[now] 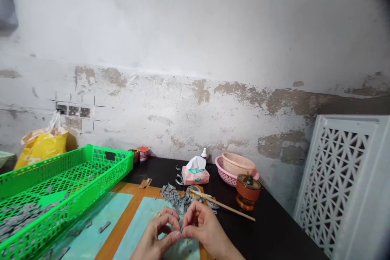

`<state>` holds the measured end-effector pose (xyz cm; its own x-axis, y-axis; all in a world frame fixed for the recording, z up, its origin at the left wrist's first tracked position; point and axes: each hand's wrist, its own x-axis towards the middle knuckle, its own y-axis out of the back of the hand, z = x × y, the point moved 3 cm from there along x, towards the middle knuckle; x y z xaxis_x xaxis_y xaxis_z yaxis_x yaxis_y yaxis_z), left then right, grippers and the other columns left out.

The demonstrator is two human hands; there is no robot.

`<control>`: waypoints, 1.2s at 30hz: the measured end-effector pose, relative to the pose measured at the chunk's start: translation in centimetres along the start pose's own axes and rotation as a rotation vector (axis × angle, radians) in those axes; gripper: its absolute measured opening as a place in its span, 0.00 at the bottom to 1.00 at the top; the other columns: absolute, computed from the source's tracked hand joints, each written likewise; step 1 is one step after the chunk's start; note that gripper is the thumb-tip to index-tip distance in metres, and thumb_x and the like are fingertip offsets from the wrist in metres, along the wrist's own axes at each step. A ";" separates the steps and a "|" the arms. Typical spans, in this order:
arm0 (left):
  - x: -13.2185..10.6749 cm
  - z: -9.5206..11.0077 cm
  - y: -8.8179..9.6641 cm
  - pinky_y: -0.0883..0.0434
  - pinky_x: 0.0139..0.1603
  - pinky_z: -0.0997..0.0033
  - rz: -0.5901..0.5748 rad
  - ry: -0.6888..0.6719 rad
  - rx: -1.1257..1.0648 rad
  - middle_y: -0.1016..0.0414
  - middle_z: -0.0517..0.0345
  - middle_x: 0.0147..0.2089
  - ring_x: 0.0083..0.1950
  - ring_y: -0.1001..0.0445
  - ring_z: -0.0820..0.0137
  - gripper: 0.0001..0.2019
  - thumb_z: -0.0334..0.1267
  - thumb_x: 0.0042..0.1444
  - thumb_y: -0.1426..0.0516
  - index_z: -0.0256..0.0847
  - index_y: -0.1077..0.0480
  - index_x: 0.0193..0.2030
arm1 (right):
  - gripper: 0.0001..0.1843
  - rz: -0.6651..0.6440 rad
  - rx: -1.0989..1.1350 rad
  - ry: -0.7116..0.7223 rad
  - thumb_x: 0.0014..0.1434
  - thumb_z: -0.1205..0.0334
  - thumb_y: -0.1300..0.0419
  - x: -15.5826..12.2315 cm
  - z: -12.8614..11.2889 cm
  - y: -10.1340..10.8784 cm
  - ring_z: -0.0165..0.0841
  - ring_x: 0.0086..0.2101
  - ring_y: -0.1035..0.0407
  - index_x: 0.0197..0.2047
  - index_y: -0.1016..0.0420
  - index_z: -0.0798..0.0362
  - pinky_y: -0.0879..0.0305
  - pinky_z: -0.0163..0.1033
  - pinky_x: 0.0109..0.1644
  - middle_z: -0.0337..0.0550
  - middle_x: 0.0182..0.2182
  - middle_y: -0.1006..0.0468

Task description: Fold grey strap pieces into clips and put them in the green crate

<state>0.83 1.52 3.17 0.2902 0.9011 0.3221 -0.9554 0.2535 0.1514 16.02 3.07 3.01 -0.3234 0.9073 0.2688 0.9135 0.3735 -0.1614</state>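
My left hand (161,231) and my right hand (202,227) meet low in the middle of the view, over a pale blue sheet (137,221). Thumb and fingers of both are pinched together around a small grey piece (182,230), mostly covered by the fingertips. A ring shows on a left finger. Just beyond the hands lies a heap of curved grey strips (175,196). A thin wooden stick (231,209) slants away to the right of it, its far end beside a small round container (195,191). Loose grey pieces (104,226) are scattered on the left.
A green plastic crate (91,189) holding grey pieces fills the left side. Behind the heap are a pink tissue box (196,175) and a white-capped bottle (204,153). Pink baskets (237,162) and a jar of amber liquid (248,193) stand right. A yellow bag (45,146) leans by the wall.
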 end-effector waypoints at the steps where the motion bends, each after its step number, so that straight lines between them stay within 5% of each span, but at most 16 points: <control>1: -0.1 0.0 -0.1 0.35 0.43 0.63 -0.027 0.002 -0.024 0.31 0.50 0.42 0.45 0.30 0.56 0.12 0.47 0.50 0.38 0.39 0.27 0.26 | 0.17 -0.001 -0.015 -0.003 0.35 0.68 0.27 0.0 -0.1 0.0 0.27 0.26 0.35 0.24 0.33 0.55 0.41 0.31 0.31 0.35 0.23 0.26; 5: -0.5 -0.3 -0.4 0.35 0.46 0.63 -0.108 -0.001 -0.098 0.31 0.51 0.43 0.47 0.31 0.57 0.12 0.47 0.52 0.39 0.41 0.29 0.28 | 0.18 -0.019 0.000 -0.028 0.32 0.68 0.26 -0.1 -0.2 -0.3 0.27 0.26 0.34 0.23 0.32 0.56 0.39 0.31 0.32 0.35 0.22 0.25; 12: -0.7 -1.0 -0.7 0.37 0.50 0.63 0.029 -0.089 0.024 0.33 0.56 0.39 0.45 0.34 0.59 0.14 0.51 0.56 0.44 0.44 0.34 0.28 | 0.21 -0.087 0.075 -0.152 0.40 0.53 0.27 0.0 1.6 -0.9 0.28 0.21 0.31 0.29 0.29 0.57 0.34 0.36 0.30 0.39 0.22 0.24; 21: -0.8 -0.5 -0.4 0.37 0.50 0.65 0.041 -0.055 -0.010 0.33 0.57 0.38 0.44 0.34 0.61 0.10 0.46 0.58 0.44 0.44 0.34 0.30 | 0.19 -0.011 0.082 -0.219 0.37 0.55 0.26 0.1 1.6 -0.2 0.27 0.20 0.32 0.26 0.27 0.59 0.36 0.34 0.29 0.40 0.18 0.25; 31: -0.1 -2.2 -0.7 0.34 0.37 0.67 0.025 0.007 -0.140 0.27 0.58 0.34 0.36 0.28 0.63 0.14 0.51 0.53 0.39 0.44 0.32 0.36 | 0.22 0.024 0.091 -0.224 0.38 0.51 0.26 0.3 2.1 0.2 0.27 0.20 0.32 0.28 0.26 0.60 0.37 0.34 0.29 0.39 0.19 0.26; 36: 0.7 -3.1 0.4 0.37 0.32 0.68 0.125 0.036 -0.013 0.27 0.57 0.25 0.30 0.31 0.64 0.20 0.57 0.48 0.38 0.40 0.29 0.25 | 0.27 -0.002 0.106 -0.227 0.35 0.46 0.26 0.8 2.8 0.1 0.28 0.22 0.30 0.29 0.26 0.60 0.36 0.35 0.30 0.41 0.20 0.25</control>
<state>0.49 3.35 0.51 0.1667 0.9381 0.3037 -0.9847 0.1425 0.1003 15.14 4.32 0.55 -0.3830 0.9223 0.0512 0.8857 0.3824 -0.2635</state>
